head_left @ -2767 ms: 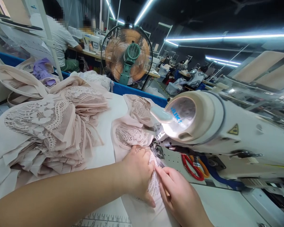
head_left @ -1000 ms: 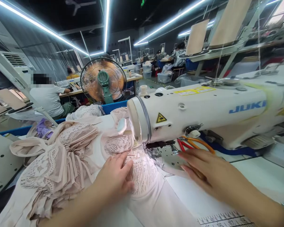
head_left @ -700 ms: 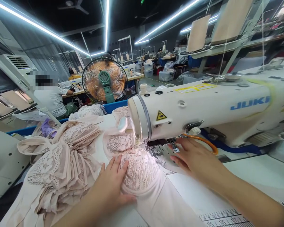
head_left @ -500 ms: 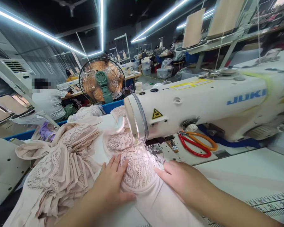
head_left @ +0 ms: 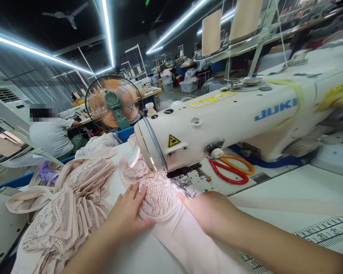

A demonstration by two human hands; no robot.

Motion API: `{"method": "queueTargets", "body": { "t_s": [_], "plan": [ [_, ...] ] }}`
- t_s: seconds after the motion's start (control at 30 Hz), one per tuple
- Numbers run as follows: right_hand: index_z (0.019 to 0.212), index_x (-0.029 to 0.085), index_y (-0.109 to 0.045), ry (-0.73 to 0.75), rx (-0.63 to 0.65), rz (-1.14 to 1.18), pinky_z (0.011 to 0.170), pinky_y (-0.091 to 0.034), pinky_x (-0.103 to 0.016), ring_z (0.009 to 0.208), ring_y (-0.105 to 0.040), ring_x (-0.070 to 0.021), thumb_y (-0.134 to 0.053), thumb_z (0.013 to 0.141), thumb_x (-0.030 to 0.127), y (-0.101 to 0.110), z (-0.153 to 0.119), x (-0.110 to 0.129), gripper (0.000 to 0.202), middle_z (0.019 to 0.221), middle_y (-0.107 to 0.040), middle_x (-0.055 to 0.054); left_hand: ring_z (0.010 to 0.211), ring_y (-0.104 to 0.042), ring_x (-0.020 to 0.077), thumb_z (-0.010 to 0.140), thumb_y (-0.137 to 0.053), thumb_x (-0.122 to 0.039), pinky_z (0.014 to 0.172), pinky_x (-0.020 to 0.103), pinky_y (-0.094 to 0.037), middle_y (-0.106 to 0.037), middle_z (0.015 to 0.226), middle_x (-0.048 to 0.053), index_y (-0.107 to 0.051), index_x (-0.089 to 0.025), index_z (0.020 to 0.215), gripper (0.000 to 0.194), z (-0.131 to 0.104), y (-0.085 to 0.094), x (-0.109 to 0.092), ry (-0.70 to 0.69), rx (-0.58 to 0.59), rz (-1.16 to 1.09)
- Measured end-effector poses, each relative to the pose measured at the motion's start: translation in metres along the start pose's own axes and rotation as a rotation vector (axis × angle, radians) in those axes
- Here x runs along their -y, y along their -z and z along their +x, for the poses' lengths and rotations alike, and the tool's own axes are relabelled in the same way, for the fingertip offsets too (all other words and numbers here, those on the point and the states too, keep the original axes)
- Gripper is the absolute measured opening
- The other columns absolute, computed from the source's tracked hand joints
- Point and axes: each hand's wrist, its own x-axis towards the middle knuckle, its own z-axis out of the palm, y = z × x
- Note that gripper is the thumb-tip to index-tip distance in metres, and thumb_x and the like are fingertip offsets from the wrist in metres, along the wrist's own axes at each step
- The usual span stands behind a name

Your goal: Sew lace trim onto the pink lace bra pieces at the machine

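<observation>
A pale pink lace bra (head_left: 160, 198) lies under the head of a white sewing machine (head_left: 188, 129), one patterned cup close to the lit needle area. My left hand (head_left: 128, 211) rests flat on the cup's left side, fingers spread and thumb out. On the other side, my right hand (head_left: 214, 213) has its thumb along the fabric edge, just beside the metal presser parts (head_left: 184, 184). Its other fingers are curled and mostly hidden, closed at the bra's edge. Plain fabric trails from the cup towards me.
A heap of matching lace pieces (head_left: 74, 198) covers the left side. Red- and orange-handled scissors (head_left: 228, 177) lie behind the machine head. Beyond stand a large fan (head_left: 114, 102) and a seated person (head_left: 51, 133). A printed ruler scale (head_left: 322, 232) marks the table at right.
The view has shifted, so most things appear further left. My right thumb sits closer to the presser parts and my right fingers show less. The left hand stays flat on the cup.
</observation>
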Motion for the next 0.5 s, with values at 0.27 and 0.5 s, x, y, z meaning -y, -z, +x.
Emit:
{"method": "queueTargets", "body": {
  "t_s": [0.27, 0.5],
  "plan": [
    [0.139, 0.022, -0.041, -0.040, 0.070, -0.036, 0.043, -0.032, -0.030, 0.059, -0.068, -0.0316, -0.062, 0.060, -0.001, 0.008, -0.001, 0.004, 0.085, 0.065, -0.070, -0.009, 0.142, -0.012, 0.0341, 0.074, -0.060, -0.053, 0.113, 0.051, -0.021, -0.010, 0.156, 0.016, -0.019, -0.016, 0.149, 0.093, 0.022, 0.008, 0.015, -0.042, -0.026, -0.026],
    [0.137, 0.019, -0.044, -0.038, 0.087, 0.010, 0.045, -0.037, -0.030, 0.060, -0.067, -0.0317, -0.065, 0.057, 0.001, 0.007, 0.000, 0.003, 0.084, 0.064, -0.069, -0.009, 0.142, -0.015, 0.0327, 0.073, -0.060, -0.052, 0.113, 0.045, -0.023, -0.014, 0.155, 0.016, -0.021, -0.014, 0.148, 0.093, 0.037, 0.015, 0.023, -0.072, -0.034, -0.040]
  ]
}}
